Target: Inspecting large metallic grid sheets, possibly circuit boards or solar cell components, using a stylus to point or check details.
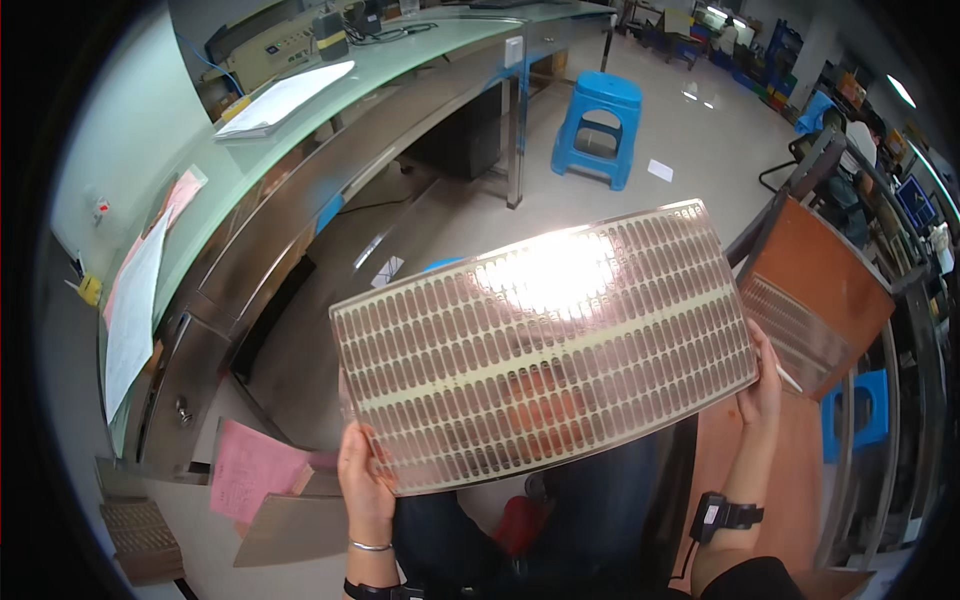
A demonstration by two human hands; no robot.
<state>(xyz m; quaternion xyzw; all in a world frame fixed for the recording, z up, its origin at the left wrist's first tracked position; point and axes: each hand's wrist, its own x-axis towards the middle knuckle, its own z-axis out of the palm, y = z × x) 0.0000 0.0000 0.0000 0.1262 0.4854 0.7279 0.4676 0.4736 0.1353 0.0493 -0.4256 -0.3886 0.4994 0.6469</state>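
Note:
A large, thin rectangular panel is tilted up in front of me. Rows of narrow oval shapes cover its shiny surface, which looks like a circuit board panel, and a pale band runs lengthwise across it. Bright light glares off its upper middle. My left hand grips the lower left corner, with some fingers hidden behind the panel. At the right edge, my right hand is closed on the panel's side. A thin white stick, perhaps a pen, shows beside the right hand; whether the fingers hold it is unclear.
A glass-topped desk with papers curves along the left. Pink paper lies at lower left. At right are a brown board and a similar patterned panel. A blue stool stands ahead; a person sits far right.

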